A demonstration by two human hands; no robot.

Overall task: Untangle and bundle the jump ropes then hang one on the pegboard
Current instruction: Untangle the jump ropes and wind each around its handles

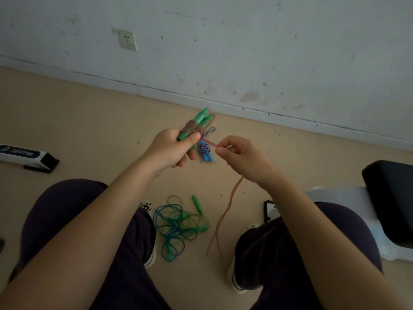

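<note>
My left hand point(172, 148) grips two green jump-rope handles point(199, 121) held together, with a pinkish translucent rope point(194, 128) wound around them. My right hand point(239, 153) pinches the same pink rope just right of the handles; its loose part point(225, 215) hangs down to the floor. Behind my hands on the floor lies a bundled rope with blue handles and a blue-white striped cord point(204, 151). Between my knees lies a tangle of green and blue ropes point(176, 224) with a green handle point(197, 203). No pegboard is in view.
A white wall with a socket point(127, 40) runs along the back. A white and black box point(26, 156) lies on the floor at left. A black cushion on a white stool point(393, 204) stands at right, with a phone point(269, 211) beside my right knee.
</note>
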